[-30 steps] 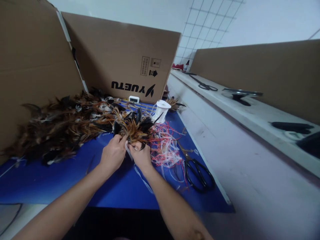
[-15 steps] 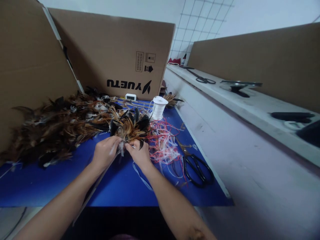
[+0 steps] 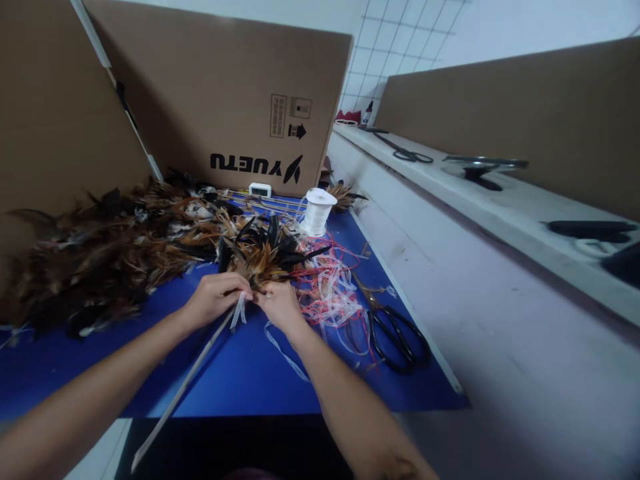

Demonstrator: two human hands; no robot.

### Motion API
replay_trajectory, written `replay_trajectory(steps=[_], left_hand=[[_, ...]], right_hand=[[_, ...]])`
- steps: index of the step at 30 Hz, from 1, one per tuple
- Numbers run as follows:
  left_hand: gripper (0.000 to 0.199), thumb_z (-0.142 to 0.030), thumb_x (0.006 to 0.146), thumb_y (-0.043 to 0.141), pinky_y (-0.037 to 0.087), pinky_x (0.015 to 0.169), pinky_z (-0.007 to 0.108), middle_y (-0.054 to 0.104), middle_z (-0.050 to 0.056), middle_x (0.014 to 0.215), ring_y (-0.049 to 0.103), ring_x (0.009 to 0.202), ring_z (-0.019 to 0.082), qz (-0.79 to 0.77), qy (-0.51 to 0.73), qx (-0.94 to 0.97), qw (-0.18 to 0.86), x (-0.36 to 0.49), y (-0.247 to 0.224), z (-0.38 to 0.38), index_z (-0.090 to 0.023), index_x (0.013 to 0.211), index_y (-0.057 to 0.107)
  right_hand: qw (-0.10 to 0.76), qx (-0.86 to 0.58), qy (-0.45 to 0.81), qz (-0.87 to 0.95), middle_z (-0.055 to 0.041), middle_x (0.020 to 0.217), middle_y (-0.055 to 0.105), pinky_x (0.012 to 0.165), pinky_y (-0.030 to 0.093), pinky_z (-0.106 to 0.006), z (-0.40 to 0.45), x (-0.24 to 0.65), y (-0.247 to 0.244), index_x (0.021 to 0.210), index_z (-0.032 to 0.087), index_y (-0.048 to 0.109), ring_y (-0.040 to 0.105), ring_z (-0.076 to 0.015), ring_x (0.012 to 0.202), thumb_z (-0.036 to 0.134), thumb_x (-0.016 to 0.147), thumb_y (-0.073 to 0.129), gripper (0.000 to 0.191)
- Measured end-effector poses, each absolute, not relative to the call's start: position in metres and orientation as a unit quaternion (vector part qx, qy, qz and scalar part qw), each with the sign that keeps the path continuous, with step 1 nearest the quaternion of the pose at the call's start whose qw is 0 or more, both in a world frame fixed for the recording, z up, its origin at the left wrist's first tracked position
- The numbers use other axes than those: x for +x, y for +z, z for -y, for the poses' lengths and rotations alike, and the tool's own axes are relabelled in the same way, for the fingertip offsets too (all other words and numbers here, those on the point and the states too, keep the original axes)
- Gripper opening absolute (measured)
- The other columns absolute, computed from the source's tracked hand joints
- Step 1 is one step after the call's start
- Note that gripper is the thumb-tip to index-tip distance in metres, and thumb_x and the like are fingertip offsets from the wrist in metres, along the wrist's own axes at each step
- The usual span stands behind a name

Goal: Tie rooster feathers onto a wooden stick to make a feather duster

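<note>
A feather bundle (image 3: pixel 265 257) is held at its base on the blue mat (image 3: pixel 240 373), just in front of both hands, feather tips fanned away from the person. A thin stick (image 3: pixel 185 387) runs from the bundle back toward the person, so the long axis lies near-to-far. The left hand (image 3: pixel 213 300) is closed on the base and a white strip (image 3: pixel 239 310). The right hand (image 3: pixel 280 305) is pinched shut on the same base. Scissors (image 3: pixel 397 337) lie right of the bundle.
</note>
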State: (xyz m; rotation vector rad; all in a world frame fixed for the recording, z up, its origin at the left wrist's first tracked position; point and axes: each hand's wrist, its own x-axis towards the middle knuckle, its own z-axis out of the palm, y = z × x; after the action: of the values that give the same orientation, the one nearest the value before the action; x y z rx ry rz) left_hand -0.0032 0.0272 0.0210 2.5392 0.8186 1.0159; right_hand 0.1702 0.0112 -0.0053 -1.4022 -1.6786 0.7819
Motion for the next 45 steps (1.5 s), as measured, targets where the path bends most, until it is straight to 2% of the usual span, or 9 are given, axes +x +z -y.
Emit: replay_trajectory(steps=[4, 9, 15, 18, 21, 29, 33, 37, 45], left_hand=[[0.020, -0.027, 0.085, 0.055, 0.045, 0.059, 0.018, 0.066, 0.003, 0.067, 0.060, 0.061, 0.010, -0.312, 0.339, 0.867, 0.191, -0.005, 0.014, -0.034, -0.015, 0.074, 0.068], [0.019, -0.029, 0.083, 0.057, 0.043, 0.058, 0.019, 0.064, 0.001, 0.066, 0.058, 0.061, 0.010, -0.335, 0.345, 0.850, 0.216, -0.003, 0.004, -0.038, -0.016, 0.071, 0.066], [0.014, -0.024, 0.080, 0.058, 0.042, 0.059, 0.020, 0.064, 0.000, 0.067, 0.058, 0.062, 0.010, -0.383, 0.351, 0.814, 0.261, -0.003, 0.002, -0.038, -0.016, 0.072, 0.065], [0.008, -0.024, 0.076, 0.061, 0.041, 0.053, 0.019, 0.061, -0.003, 0.062, 0.056, 0.056, 0.009, -0.425, 0.342, 0.784, 0.296, -0.004, 0.001, -0.037, -0.016, 0.075, 0.059], [0.017, -0.027, 0.072, 0.065, 0.039, 0.050, 0.018, 0.055, -0.007, 0.058, 0.053, 0.052, 0.008, -0.457, 0.339, 0.760, 0.313, -0.003, 0.001, -0.036, -0.017, 0.075, 0.051], [0.014, -0.028, 0.075, 0.062, 0.036, 0.049, 0.017, 0.057, -0.005, 0.058, 0.050, 0.052, 0.007, -0.456, 0.313, 0.779, 0.296, -0.008, 0.006, -0.034, -0.016, 0.072, 0.055], [0.012, -0.026, 0.077, 0.059, 0.034, 0.047, 0.017, 0.055, -0.006, 0.055, 0.046, 0.047, 0.006, -0.448, 0.307, 0.780, 0.312, -0.010, 0.006, -0.031, -0.017, 0.072, 0.054], [0.011, -0.025, 0.080, 0.056, 0.035, 0.047, 0.017, 0.055, -0.006, 0.056, 0.046, 0.047, 0.006, -0.424, 0.311, 0.795, 0.302, -0.012, 0.007, -0.029, -0.017, 0.073, 0.055], [0.016, -0.026, 0.084, 0.055, 0.040, 0.056, 0.019, 0.057, -0.001, 0.063, 0.053, 0.058, 0.010, -0.359, 0.290, 0.870, 0.172, -0.018, 0.008, -0.033, -0.017, 0.073, 0.060]], right_hand=[[0.378, -0.565, 0.328, 0.656, 0.0061, 0.044, 0.039, 0.045, 0.023, -0.018, -0.013, 0.170, -0.006, 0.050, 0.014, 0.062, 0.036, -0.0060, 0.049, 0.035, 0.069, 0.067, 0.029], [0.348, -0.579, 0.301, 0.673, 0.0048, 0.050, 0.051, 0.049, 0.029, -0.018, -0.012, 0.169, -0.001, 0.056, 0.016, 0.065, 0.043, -0.0072, 0.051, 0.023, 0.071, 0.061, 0.017], [0.299, -0.583, 0.284, 0.701, 0.0032, 0.063, 0.063, 0.058, 0.035, -0.020, -0.008, 0.168, 0.006, 0.067, 0.022, 0.070, 0.054, -0.0105, 0.062, 0.022, 0.076, 0.057, 0.016], [0.297, -0.573, 0.270, 0.715, 0.0026, 0.068, 0.066, 0.061, 0.036, -0.020, -0.007, 0.169, 0.006, 0.071, 0.023, 0.071, 0.056, -0.0109, 0.065, 0.021, 0.078, 0.056, 0.017], [0.282, -0.571, 0.243, 0.732, 0.0021, 0.064, 0.064, 0.057, 0.034, -0.020, -0.004, 0.169, 0.008, 0.071, 0.022, 0.070, 0.052, -0.0105, 0.059, 0.024, 0.080, 0.055, 0.018], [0.321, -0.571, 0.237, 0.717, 0.0023, 0.058, 0.059, 0.054, 0.032, -0.021, 0.003, 0.169, 0.011, 0.070, 0.019, 0.068, 0.047, -0.0099, 0.054, 0.025, 0.080, 0.052, 0.020], [0.361, -0.539, 0.293, 0.702, 0.0014, 0.061, 0.061, 0.055, 0.036, -0.020, 0.002, 0.168, 0.008, 0.072, 0.016, 0.068, 0.051, -0.0100, 0.056, 0.024, 0.078, 0.052, 0.019], [0.355, -0.526, 0.284, 0.719, 0.0019, 0.064, 0.064, 0.058, 0.037, -0.020, 0.003, 0.168, 0.009, 0.078, 0.018, 0.071, 0.053, -0.0099, 0.057, 0.019, 0.076, 0.055, 0.016], [0.328, -0.496, 0.246, 0.765, -0.0014, 0.077, 0.069, 0.065, 0.040, -0.021, 0.003, 0.168, 0.012, 0.082, 0.019, 0.070, 0.058, -0.0117, 0.067, 0.019, 0.081, 0.052, 0.019]])
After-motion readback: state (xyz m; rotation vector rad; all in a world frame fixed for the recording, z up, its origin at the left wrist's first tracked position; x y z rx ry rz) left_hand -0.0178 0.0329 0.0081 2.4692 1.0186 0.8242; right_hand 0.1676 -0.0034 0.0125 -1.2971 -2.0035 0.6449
